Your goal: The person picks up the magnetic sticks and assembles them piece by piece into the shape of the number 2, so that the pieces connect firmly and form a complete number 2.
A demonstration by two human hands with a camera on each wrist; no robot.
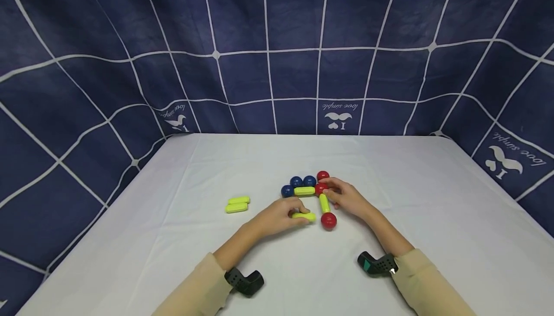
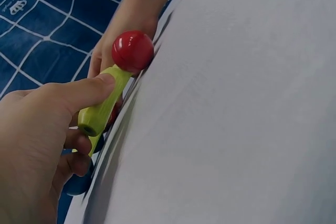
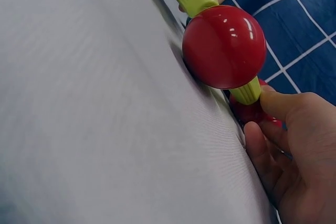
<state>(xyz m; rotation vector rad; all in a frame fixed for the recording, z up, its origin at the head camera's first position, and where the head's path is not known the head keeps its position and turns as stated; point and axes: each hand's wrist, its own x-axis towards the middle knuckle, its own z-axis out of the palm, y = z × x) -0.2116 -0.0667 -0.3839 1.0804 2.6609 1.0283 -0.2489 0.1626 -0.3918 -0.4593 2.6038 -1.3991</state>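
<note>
My left hand (image 1: 277, 219) pinches a short yellow-green rod (image 1: 304, 216) between thumb and fingers. The rod's far end points toward the nearest red ball (image 1: 329, 221); whether they join or just touch, I cannot tell. Another yellow-green rod (image 1: 324, 203) runs from that ball back to a second red ball (image 1: 321, 189). This second ball is gripped by my right hand (image 1: 349, 200), whose thumb lies by the rod's end in the right wrist view. A crosswise yellow-green rod (image 1: 305, 191) stretches from the gripped ball to a blue ball (image 1: 287, 191).
Behind the crosswise rod sit two more blue balls (image 1: 303, 182), with a third red ball (image 1: 322, 175) at their right. Two loose yellow-green rods (image 1: 237, 204) lie side by side to the left. A white cloth covers the table (image 1: 195, 258); a dark blue checked curtain (image 1: 294, 75) surrounds its back and sides.
</note>
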